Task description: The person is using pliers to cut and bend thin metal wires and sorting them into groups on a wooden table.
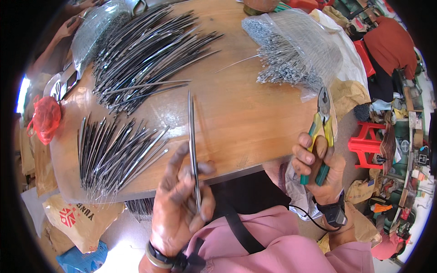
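Note:
Near the table's front edge, my left hand (180, 195) is closed around a slim dark metal rod (192, 136), held nearly upright with its pointed end up. Whether it is one rod or two together I cannot tell. In my right hand (325, 168) is a pair of pliers (322, 125) with yellow and green handles, jaws pointing up and apart from the rod. A big heap of similar dark rods (145, 54) lies at the far left of the table. A smaller bundle (118, 154), with thin wires at its near end, lies left of my left hand.
Thin wires with looped ends (287, 59) lie partly under clear plastic at the far right of the wooden table (241, 118). A red plastic bag (45, 119) hangs at the left edge. Right stands a red stool (366, 144). Another person's arm (59, 38) shows at far left.

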Action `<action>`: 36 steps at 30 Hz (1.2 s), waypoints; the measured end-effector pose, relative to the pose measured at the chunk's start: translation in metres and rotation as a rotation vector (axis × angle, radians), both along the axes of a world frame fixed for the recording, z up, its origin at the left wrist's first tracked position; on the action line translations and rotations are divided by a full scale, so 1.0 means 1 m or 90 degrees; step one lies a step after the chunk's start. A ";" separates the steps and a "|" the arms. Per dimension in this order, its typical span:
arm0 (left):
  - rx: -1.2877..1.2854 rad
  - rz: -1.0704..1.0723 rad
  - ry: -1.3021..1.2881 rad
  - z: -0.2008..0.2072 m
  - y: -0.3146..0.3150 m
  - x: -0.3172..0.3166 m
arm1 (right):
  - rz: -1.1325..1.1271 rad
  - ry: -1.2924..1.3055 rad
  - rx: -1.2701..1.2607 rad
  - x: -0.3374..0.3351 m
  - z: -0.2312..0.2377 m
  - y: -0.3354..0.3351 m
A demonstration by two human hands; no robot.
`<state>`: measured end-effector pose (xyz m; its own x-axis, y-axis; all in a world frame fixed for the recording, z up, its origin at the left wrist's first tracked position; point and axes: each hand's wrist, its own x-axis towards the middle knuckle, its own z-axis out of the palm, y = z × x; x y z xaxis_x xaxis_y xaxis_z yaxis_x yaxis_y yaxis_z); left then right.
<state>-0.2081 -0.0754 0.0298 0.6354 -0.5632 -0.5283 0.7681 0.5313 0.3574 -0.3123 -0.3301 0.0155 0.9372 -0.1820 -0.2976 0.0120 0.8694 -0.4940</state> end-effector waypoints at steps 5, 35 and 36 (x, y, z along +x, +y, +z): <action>0.077 -0.048 0.006 0.001 0.014 -0.005 | 0.037 0.079 -0.107 0.016 -0.005 0.020; 0.373 -0.148 -0.238 -0.026 0.013 -0.032 | 0.110 0.026 -0.537 0.024 -0.007 -0.009; 0.365 -0.145 -0.234 -0.026 0.013 -0.032 | 0.100 0.046 -0.393 0.023 -0.006 -0.005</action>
<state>-0.2404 -0.0626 0.0041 0.7288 -0.4006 -0.5553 0.6140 0.0233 0.7890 -0.2898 -0.3348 0.0095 0.9482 -0.2023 -0.2451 -0.1444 0.4127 -0.8994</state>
